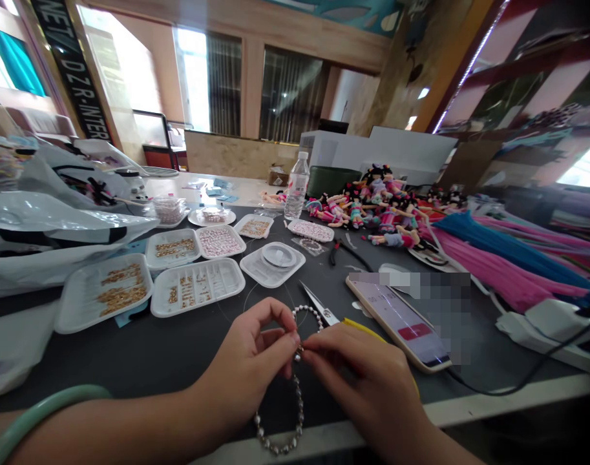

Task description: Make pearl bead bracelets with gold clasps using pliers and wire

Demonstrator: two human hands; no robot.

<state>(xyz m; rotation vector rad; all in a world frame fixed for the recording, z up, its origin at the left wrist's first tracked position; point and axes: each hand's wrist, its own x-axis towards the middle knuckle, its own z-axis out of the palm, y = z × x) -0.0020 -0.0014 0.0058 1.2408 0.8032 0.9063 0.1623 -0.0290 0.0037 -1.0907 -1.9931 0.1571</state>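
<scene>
Pinches the strand near its middle between thumb and fingers of the left hand, and grips it from the other side with the fingertips of the right hand; can't make out the exact part caught there. Has it lying lengthwise away from the body, looped beyond and below the fingertips, with both hands about equally near. Has scissors just beyond the strand, partly behind the right hand; phone to the strand's right; trays beyond and left of it; dolls well past it
</scene>
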